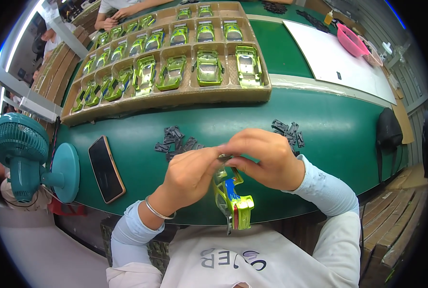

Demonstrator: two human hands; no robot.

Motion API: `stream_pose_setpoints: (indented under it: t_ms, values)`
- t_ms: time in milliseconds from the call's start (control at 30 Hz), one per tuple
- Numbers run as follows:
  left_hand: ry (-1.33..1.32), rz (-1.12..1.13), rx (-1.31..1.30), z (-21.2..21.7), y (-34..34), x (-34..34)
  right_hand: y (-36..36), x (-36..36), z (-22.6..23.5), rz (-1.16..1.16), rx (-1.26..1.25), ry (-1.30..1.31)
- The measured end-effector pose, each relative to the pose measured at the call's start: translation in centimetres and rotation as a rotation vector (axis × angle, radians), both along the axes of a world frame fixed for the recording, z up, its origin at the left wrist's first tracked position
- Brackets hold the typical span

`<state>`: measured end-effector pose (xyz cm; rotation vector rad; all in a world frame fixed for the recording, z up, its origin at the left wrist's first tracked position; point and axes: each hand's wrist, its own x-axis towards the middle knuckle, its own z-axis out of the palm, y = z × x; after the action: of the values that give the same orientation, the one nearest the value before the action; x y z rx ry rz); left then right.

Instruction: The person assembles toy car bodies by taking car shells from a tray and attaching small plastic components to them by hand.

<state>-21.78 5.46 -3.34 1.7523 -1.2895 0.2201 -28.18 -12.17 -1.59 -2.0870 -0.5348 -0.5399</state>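
In front of my chest hangs a lime-green toy car body [242, 211] with blue and red markings, tilted with one end down. My left hand [187, 175] is closed on its upper end, fingers pinched. My right hand [266, 156] meets it there, thumb and forefinger closed on a small dark plastic part [225, 157] at the car body's edge. The fingers hide most of that part. Beyond my left hand lies a loose pile of black plastic parts [173, 139]. A second pile of black plastic parts [290, 132] lies beyond my right hand, partly covered by it.
A cardboard tray [175, 100] of green car bodies in compartments spans the far side of the green table [334, 115]. A phone [107, 169] and teal fan [19, 149] stand left. Right are a white board [338, 62], pink basket [352, 41] and black bag [389, 127]. Other people sit beyond.
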Motion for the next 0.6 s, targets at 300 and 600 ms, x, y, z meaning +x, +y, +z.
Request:
stream_pose_setpoints:
  t_ms: [300, 600]
  values:
    - [0.127, -0.096, 0.119, 0.27, 0.11, 0.48, 0.40, -0.02, -0.62, -0.022, -0.090, -0.086]
    - [-0.011, -0.103, 0.082, -0.49, -0.16, 0.33, 0.43, -0.28, -0.37, 0.049, -0.153, -0.054]
